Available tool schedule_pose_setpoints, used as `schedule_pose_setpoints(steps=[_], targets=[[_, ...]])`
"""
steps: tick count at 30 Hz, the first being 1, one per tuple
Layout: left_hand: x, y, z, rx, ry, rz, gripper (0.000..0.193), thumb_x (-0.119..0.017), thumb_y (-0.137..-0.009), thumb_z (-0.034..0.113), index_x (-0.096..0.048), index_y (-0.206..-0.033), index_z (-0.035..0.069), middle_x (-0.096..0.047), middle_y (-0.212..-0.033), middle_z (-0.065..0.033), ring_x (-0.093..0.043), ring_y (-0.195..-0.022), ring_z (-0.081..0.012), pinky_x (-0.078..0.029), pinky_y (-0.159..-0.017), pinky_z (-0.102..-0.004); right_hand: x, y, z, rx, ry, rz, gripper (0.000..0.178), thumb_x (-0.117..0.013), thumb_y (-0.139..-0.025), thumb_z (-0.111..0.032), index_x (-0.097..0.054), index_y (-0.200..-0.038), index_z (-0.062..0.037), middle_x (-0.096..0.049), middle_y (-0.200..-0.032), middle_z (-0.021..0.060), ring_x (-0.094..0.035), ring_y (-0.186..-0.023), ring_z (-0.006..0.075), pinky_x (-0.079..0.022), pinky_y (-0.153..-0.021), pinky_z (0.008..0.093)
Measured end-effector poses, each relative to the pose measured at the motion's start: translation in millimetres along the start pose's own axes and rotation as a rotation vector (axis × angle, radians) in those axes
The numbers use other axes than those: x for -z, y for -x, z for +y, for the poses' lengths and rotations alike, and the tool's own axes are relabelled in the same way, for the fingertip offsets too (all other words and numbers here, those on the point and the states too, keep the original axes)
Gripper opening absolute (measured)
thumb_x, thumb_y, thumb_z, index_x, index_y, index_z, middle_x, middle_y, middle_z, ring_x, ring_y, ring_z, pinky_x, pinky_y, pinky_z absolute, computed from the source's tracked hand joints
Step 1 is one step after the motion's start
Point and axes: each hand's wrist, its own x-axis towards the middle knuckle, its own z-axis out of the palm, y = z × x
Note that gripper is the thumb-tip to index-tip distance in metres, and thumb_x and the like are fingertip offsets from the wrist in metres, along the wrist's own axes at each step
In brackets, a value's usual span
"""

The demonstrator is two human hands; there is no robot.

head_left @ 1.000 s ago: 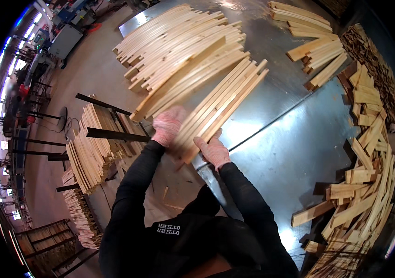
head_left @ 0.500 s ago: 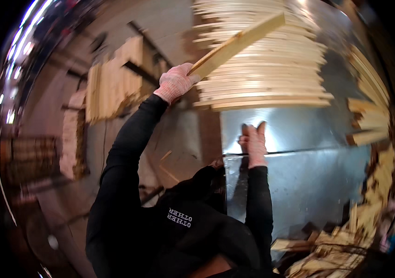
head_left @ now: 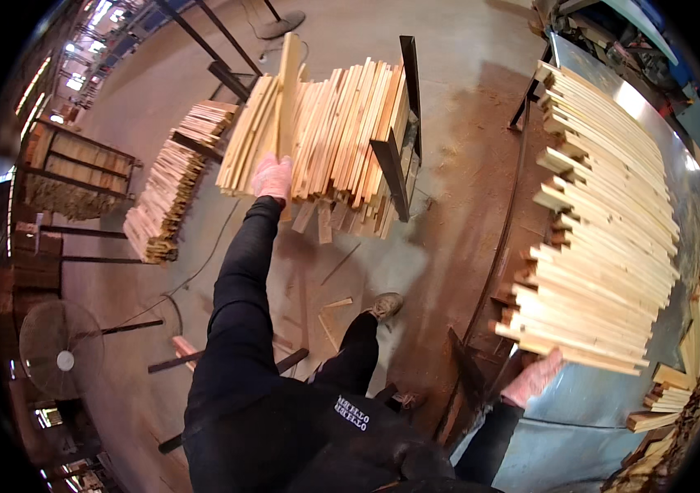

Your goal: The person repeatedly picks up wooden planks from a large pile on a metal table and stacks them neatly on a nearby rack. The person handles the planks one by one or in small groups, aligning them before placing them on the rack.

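Viewed from my remote station, the gloved left hand [head_left: 273, 178] grasps the lower end of a pale board [head_left: 288, 86] in the upper left of the frame; the board overlaps the strip stack [head_left: 337, 123] there, and I cannot tell whether the two touch. The right hand [head_left: 533, 378], at lower right, lies at the near edge of the row of strips [head_left: 600, 238] on the metal table [head_left: 576, 404]; whether its fingers grip anything I cannot tell. Because one end alone is held, I judge a firm wrist best, with the board kept parallel to the stacked strips and clear of the dark post [head_left: 391, 179].
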Motion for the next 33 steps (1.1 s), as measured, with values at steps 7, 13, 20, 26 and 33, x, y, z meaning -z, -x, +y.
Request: schedule_pose_setpoints(steps=[7, 13, 20, 26, 33], targets=[[-191, -32, 121, -0.205, 0.325, -0.427, 0.039, -0.058, -0.098, 0.041, -0.062, -0.114, 0.006, -0.068, -0.119, -0.0228, -0.065, -0.111, -0.038, -0.051, -0.093, -0.0481, 2, 12, 8, 0.15, 0.3, 0.223, 0.073, -0.047, -0.105, -0.053, -0.042, -0.153, 0.0014, -0.05, -0.148, 0.0204, -0.053, -0.131, 0.0309, -0.05, -0.103, 0.0408], [-185, 20, 129, -0.336, 0.863, -0.363, 0.023, -0.05, -0.102, 0.02, -0.065, -0.108, 0.005, -0.072, -0.105, -0.0112, -0.066, -0.098, -0.0235, -0.054, -0.084, -0.0349, 54, 107, 9, -0.26, 0.029, -0.029, 0.054, -0.057, -0.103, -0.036, -0.049, -0.148, -0.0068, -0.068, -0.109, 0.0068, -0.067, -0.095, 0.017, -0.057, -0.084, 0.0318], [-65, 241, 64, -0.608, 0.806, -0.548, 0.028, -0.054, -0.1, 0.015, -0.062, -0.124, 0.002, -0.07, -0.1, -0.0095, -0.062, -0.086, -0.0207, -0.051, -0.077, -0.0316, 290, 202, 25, 0.098, 0.968, 0.293, 0.048, -0.062, -0.097, -0.034, -0.056, -0.143, -0.0174, -0.07, -0.12, 0.0142, -0.068, -0.106, 0.0364, -0.055, -0.091, 0.0441], [86, 541, 59, -0.722, 0.892, -1.497, 0.036, -0.056, -0.1, 0.012, -0.059, -0.133, -0.001, -0.068, -0.094, -0.0095, -0.059, -0.077, -0.0177, -0.05, -0.072, -0.0285, 580, 237, 55, -0.121, 0.589, 1.01, 0.056, -0.063, -0.098, -0.042, -0.055, -0.141, -0.0075, -0.068, -0.126, 0.0221, -0.068, -0.109, 0.0375, -0.053, -0.093, 0.0476], [249, 847, 185, -1.188, 0.9, -1.722, 0.042, -0.061, -0.103, 0.026, -0.058, -0.131, -0.005, -0.068, -0.093, -0.0101, -0.06, -0.076, -0.0158, -0.05, -0.071, -0.0295, 605, 148, 88, 0.046, -0.372, 0.996, 0.114, -0.081, -0.08, -0.036, -0.009, -0.157, 0.0061, -0.048, -0.144, 0.0312, -0.054, -0.128, 0.0391, -0.046, -0.108, 0.0411]])
